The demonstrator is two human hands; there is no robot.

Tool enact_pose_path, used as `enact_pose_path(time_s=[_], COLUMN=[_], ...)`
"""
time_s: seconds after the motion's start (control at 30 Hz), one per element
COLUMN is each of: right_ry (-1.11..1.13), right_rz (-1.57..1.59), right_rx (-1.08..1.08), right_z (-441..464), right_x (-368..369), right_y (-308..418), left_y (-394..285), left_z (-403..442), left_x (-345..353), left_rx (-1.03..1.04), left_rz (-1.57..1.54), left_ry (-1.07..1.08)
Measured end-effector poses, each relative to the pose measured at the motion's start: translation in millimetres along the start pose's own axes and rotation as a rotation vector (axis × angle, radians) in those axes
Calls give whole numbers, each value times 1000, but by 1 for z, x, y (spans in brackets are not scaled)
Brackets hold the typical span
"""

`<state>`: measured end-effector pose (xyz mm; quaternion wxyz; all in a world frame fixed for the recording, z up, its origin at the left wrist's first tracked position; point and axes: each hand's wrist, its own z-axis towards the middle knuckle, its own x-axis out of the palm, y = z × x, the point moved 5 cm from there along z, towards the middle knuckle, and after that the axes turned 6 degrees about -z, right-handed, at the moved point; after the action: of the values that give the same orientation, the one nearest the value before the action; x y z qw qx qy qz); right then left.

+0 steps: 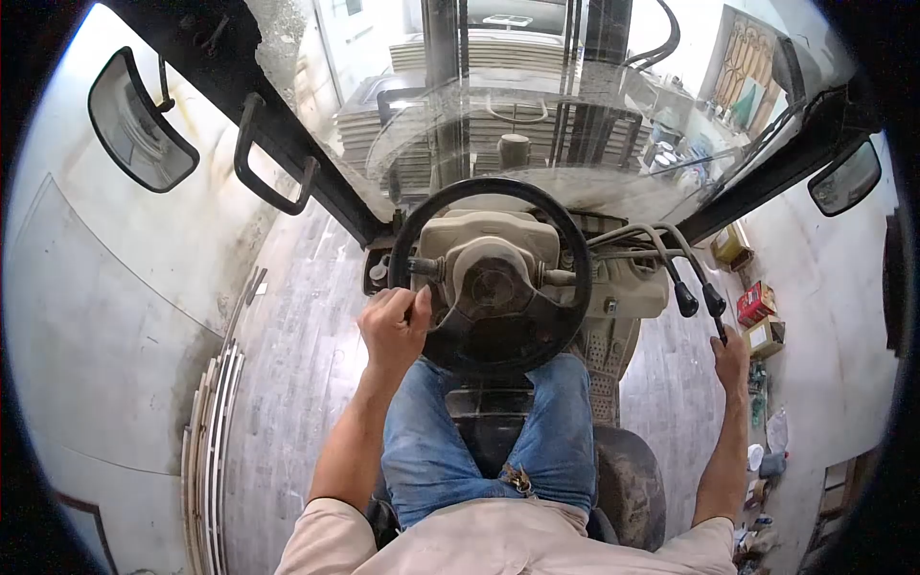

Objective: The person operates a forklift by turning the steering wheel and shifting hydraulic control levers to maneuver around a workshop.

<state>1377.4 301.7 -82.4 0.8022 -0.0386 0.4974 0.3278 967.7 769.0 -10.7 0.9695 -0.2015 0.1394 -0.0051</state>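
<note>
My left hand (391, 328) is closed around the lower left rim of the black steering wheel (491, 370), its thumb lying on the inner side. Out to the right, my right hand (731, 356) grips a thin dark control lever (720, 327), whose end is hidden in the fingers. Just above that hand are two bent metal levers with black knobs, a left knob (686, 299) and a right knob (714, 300). Behind the wheel sits a beige steering column (489, 230) with a stalk on either side.
Past the curved windscreen (517, 144) rise a dark lift mast (446, 96) and stacked flat boards (364, 134). Long strips (213, 431) lean along the left wall. Boxes, including a red box (756, 303), line the right wall. Mirrors flank the cab.
</note>
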Motion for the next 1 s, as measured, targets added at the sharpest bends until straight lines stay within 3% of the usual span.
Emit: enact_pose_path(time_s=[0.13, 0.2, 0.27, 0.37, 0.4, 0.43, 0.47, 0.53, 0.6, 0.63, 0.7, 0.77, 0.83, 0.87, 0.9, 0.97, 1.0], right_ry=[18, -105, -509, -129, -69, 232, 68, -4, -107, 16, -18, -24, -23, -68, -118, -65, -12], right_rz=[-19, -64, -133, 83, -97, -290, -288, -268, -232, -177, -65, -61, -56, -24, 3, 10, 20], right_rx=[28, -44, -218, -241, -244, -154, -192, -197, -226, -150, -113, -104, -97, -119, -144, -95, -52], right_z=[7, 24, 30, 44, 51, 60, 52, 62, 55, 49, 33, 26, 22, 23, 24, 16, 13], right_x=[-11, -27, -58, -58, -40, -17, -6, 20, 45, 39, 31, 33, 41, 46, 44, 38, 37], right_y=[17, 40, 100, 201, 222, 230, 235, 221, 216, 229, 236, 237, 235, 233, 235, 237, 239], left_y=[2, 5, 10, 22, 37, 54, 79, 116, 165, 193, 180, 191, 199, 197, 193, 172, 151], left_z=[-1, -2, -1, 7, 12, 17, 22, 42, 50, 39, 24, 3, -11, -4, 7, 21, 28], left_x=[0, -2, -6, -17, -23, -29, -38, -46, -35, -23, -24, -38, -47, -57, -60, -76, -84], left_rx=[0, -16, -30, -31, -150, -271, -332, -423, -398, -382, -431, -512, -383, -447, -348, -416, -333], left_rz=[-21, -16, -11, -19, -159, -296, -317, -250, -121, -109, -148, 5, -21, -47, -141, -197, -206], left_ry=[-17, -13, 3, 25, 46, 69, 8, -12, 131, 250, 357, 499, 338, 352, 320, 89, -27])
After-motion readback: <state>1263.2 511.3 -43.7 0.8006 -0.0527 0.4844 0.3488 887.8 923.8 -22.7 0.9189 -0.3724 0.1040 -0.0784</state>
